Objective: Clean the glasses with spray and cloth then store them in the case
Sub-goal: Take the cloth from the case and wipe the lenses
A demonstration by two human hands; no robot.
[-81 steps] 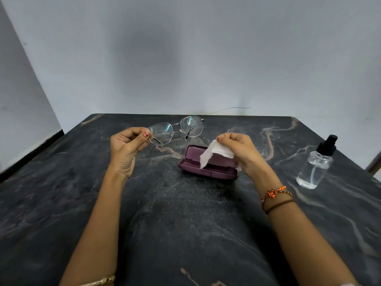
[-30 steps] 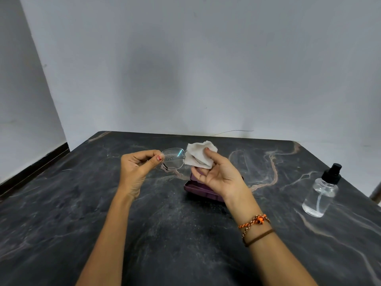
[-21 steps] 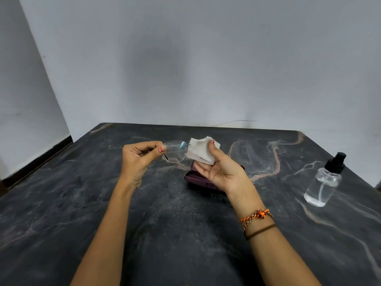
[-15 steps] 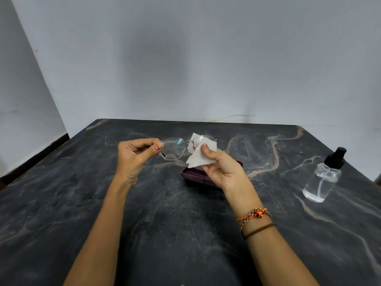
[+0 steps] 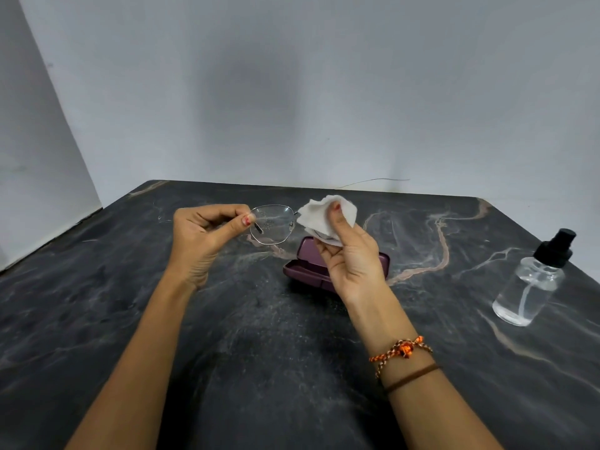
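My left hand (image 5: 207, 235) pinches the left end of the thin metal-framed glasses (image 5: 272, 224) and holds them above the table. The left lens is bare, with droplets on it. My right hand (image 5: 349, 258) pinches a white cloth (image 5: 319, 213) around the right lens, thumb on the near side, so that lens is hidden. The open purple glasses case (image 5: 305, 266) lies on the table just behind and below my right hand, partly covered by it. The clear spray bottle (image 5: 532, 280) with a black pump top stands upright at the right.
The dark marbled table (image 5: 227, 336) runs to a pale wall at the back and a wall at the left. Its right edge lies close to the spray bottle. A thin wire (image 5: 373, 180) lies along the back edge.
My right hand brought the cloth up from over the case to the right lens and wrapped it; over the last half second the thumb slid higher on the cloth. My left hand kept its pinch.
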